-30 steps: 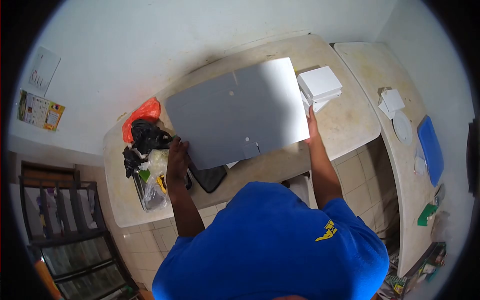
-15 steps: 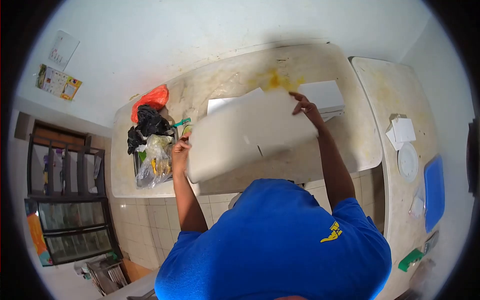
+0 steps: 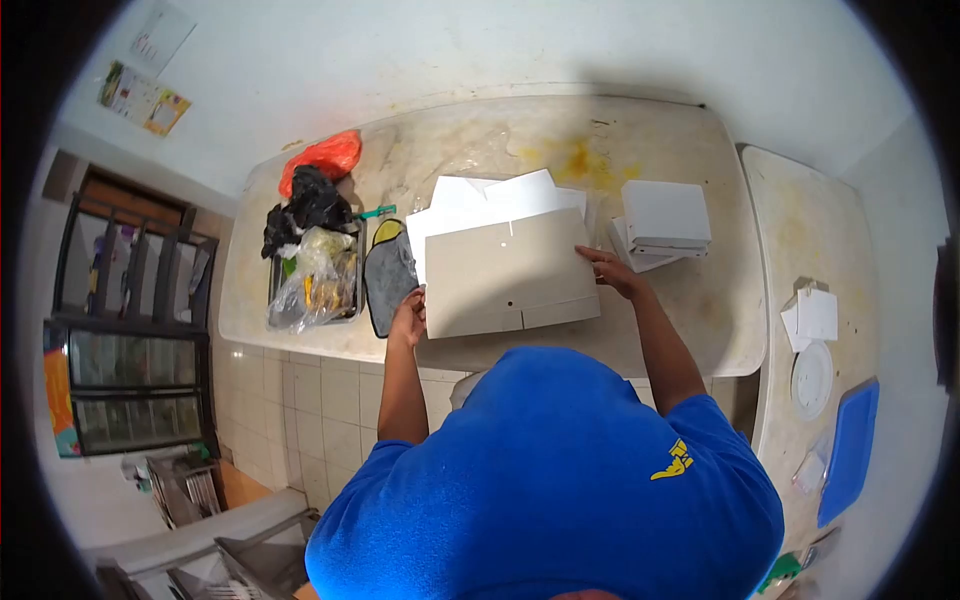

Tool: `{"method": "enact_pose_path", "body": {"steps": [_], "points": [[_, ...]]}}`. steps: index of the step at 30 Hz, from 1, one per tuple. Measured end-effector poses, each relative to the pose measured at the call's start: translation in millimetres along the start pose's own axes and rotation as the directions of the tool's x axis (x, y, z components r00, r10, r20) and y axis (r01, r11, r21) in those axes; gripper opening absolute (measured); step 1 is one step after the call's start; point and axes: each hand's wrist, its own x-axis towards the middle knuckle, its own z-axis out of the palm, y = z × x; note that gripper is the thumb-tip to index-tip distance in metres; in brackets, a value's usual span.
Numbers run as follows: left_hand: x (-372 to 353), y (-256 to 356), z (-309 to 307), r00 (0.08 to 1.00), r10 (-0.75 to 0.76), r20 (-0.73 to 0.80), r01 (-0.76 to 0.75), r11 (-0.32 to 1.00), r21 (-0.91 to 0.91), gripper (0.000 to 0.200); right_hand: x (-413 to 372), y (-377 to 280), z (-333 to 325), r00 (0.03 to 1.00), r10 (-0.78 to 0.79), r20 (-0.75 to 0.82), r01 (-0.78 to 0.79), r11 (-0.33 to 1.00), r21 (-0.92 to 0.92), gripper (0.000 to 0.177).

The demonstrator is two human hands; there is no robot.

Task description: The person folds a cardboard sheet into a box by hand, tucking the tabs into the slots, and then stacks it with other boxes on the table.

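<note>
A flat cardboard box blank [image 3: 510, 270], greyish-brown on its upper face, lies in front of me with cut slits and a dark spot on it. My left hand [image 3: 408, 317] is closed at its left edge, fingers partly hidden. At the right edge, my right hand [image 3: 610, 270] grips it, with fingers on the top face. White card sheets [image 3: 480, 192] show from under its far side, overlapping at angles. A short pile of white boxes [image 3: 666, 215] sits to the right of my right hand.
Left on the table [image 3: 690, 330] are a grey cloth [image 3: 386, 285], a tray with a clear plastic bag [image 3: 318, 275], a black bag [image 3: 310, 205] and a red bag [image 3: 330, 157]. A side table at right holds a white plate [image 3: 812, 382] and blue lid [image 3: 848, 455].
The cardboard blank was raised and tilted, blurred by motion. It now lies lower and nearly level over the white sheets, and both hands have come down with it.
</note>
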Motion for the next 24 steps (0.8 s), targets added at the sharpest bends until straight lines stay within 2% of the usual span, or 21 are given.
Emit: {"method": "enact_pose_path", "body": {"steps": [2,5,6,8,9,13,14,16,17,19,22,23,24], "points": [[-1.8,0.6,5.4,0.999,0.0,-0.037,0.004,0.995,0.097,0.044,-5.0,1.5,0.3,0.995,0.104,-0.014,-0.102,0.99,0.1,0.05],[6.3,0.8,10.4,0.986,0.155,-0.055,-0.132,0.947,0.292,0.048,-9.2,8.2,16.4,0.979,-0.07,-0.193,0.051,0.994,-0.1,0.056],[12.4,3.0,9.7,0.982,0.189,0.018,-0.184,0.923,0.338,0.053,-11.6,11.2,23.4,0.951,-0.123,-0.284,0.073,0.981,-0.182,0.059],[18.5,7.4,15.7,0.981,0.192,0.035,-0.185,0.864,0.469,0.056,-15.0,6.5,36.7,0.865,-0.254,-0.433,0.093,0.929,-0.357,0.065],[22.0,12.1,21.9,0.978,0.203,0.049,-0.197,0.826,0.528,0.058,-10.7,9.0,37.5,0.841,-0.281,-0.462,0.104,0.922,-0.372,0.067],[23.9,22.8,51.6,0.928,0.355,0.114,-0.26,0.396,0.881,0.065,13.9,4.6,35.9,0.757,-0.405,-0.513,0.131,0.863,-0.488,0.075],[27.1,16.8,54.2,0.894,0.415,0.168,-0.314,0.313,0.897,0.066,18.5,-5.9,35.9,0.741,-0.44,-0.508,0.132,0.837,-0.532,0.076],[33.1,4.0,65.9,0.804,0.526,0.277,-0.405,0.143,0.903,0.069,26.7,-33.1,34.1,0.766,-0.38,-0.519,0.033,0.829,-0.558,0.076],[23.6,4.0,82.0,0.83,0.477,0.289,-0.338,0.018,0.941,0.07,30.2,-49.9,34.6,0.776,-0.354,-0.522,-0.013,0.818,-0.575,0.076],[-6.4,14.2,115.1,0.884,0.375,0.28,-0.2,-0.237,0.951,0.073,33.2,-88.7,43.5,0.819,-0.262,-0.51,0.001,0.89,-0.455,0.074],[20.7,-19.8,113.3,0.808,0.361,0.466,-0.339,-0.362,0.868,0.084,41.4,-118.5,52.8,0.879,-0.183,-0.441,0.033,0.945,-0.326,0.071],[23.1,-21.7,117.4,0.807,0.329,0.491,-0.381,-0.344,0.858,0.085,43.8,-124.2,51.8,0.898,-0.167,-0.407,0.043,0.954,-0.297,0.07],[26.2,-24.0,119.7,0.806,0.3,0.511,-0.42,-0.319,0.849,0.086,46.0,-128.2,50.0,0.941,-0.107,-0.321,0.055,0.984,-0.167,0.069]]}}
